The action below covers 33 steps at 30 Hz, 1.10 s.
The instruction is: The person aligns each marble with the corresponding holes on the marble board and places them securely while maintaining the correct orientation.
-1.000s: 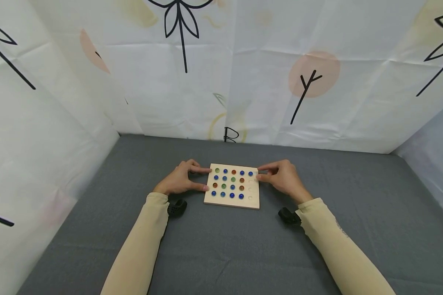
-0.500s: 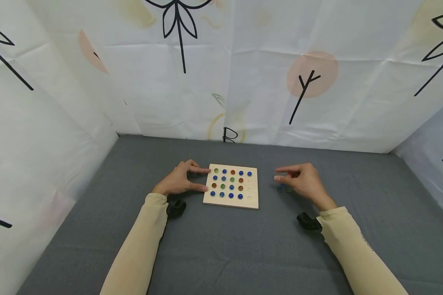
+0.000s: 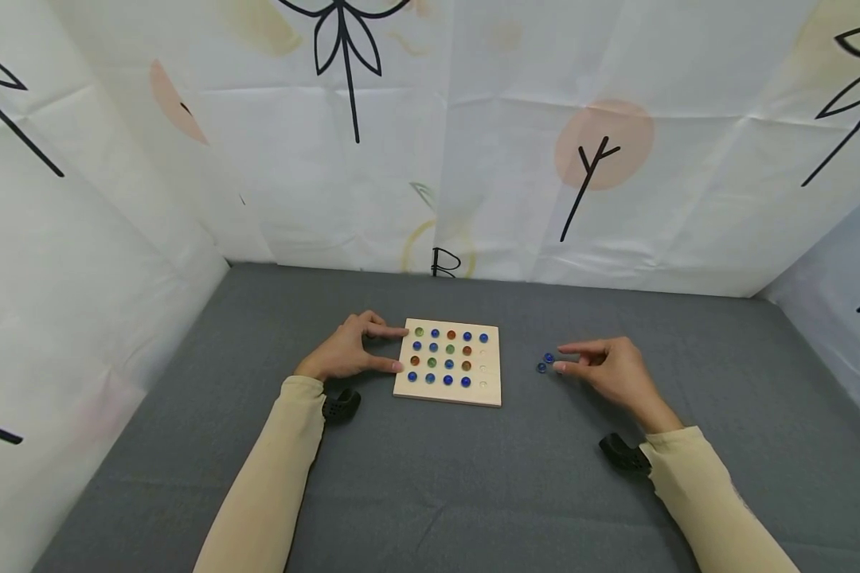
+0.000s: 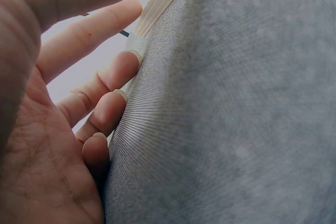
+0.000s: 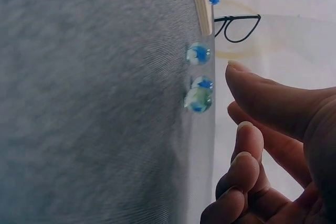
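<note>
A pale wooden board (image 3: 447, 362) lies on the grey cloth, with several blue, green and orange-red marbles seated in rows. Three pale hollows show down its right column. At its left edge rests my left hand (image 3: 351, 348), index finger and thumb spread and touching the wood. My right hand (image 3: 609, 370) hovers over the cloth right of the board, thumb and index finger apart, nothing between them. Just by its fingertips lie two blue marbles, one nearer the back (image 3: 549, 358). The right wrist view shows three loose marbles, including a greenish one (image 5: 198, 100), which the hand hides in the head view.
Grey cloth (image 3: 430, 493) covers the table. White fabric walls (image 3: 502, 175) with plant drawings stand behind it and at both sides. A black wrist camera (image 3: 342, 406) sits on the left wrist, another (image 3: 623, 452) on the right.
My right hand has left the board's right edge and moved right to the loose marbles, uncovering two blue ones. My left hand keeps its place at the left edge.
</note>
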Motion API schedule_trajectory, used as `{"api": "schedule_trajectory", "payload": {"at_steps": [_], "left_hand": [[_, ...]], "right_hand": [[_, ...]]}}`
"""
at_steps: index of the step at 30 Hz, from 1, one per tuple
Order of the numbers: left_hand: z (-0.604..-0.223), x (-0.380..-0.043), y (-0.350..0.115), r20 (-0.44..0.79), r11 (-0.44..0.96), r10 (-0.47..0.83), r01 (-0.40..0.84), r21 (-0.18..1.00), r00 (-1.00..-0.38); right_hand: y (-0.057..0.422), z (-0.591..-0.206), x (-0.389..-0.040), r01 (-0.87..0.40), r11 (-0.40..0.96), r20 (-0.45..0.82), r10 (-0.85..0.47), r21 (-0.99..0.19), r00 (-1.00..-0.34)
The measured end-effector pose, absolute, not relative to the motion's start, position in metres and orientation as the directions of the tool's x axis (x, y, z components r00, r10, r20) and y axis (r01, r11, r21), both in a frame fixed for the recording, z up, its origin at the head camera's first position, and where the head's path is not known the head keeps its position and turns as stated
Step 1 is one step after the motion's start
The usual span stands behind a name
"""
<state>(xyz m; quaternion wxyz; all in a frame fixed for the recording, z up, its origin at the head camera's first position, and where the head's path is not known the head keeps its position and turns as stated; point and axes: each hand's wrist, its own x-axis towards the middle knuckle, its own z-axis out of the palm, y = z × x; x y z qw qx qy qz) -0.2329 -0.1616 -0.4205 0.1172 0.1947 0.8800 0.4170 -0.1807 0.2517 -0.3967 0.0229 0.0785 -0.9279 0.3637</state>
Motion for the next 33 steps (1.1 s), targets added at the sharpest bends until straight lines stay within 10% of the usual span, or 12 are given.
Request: {"api": "schedule_trajectory", "payload": {"at_steps": [33], "left_hand": [[-0.420,-0.232,-0.162,-0.049,0.576,0.444,0.243,0.780,-0.895]], "right_hand": [[0.256,-0.405,-0.178,-0.134,0.746,0.060,-0.126,-0.652,-0.990]]}}
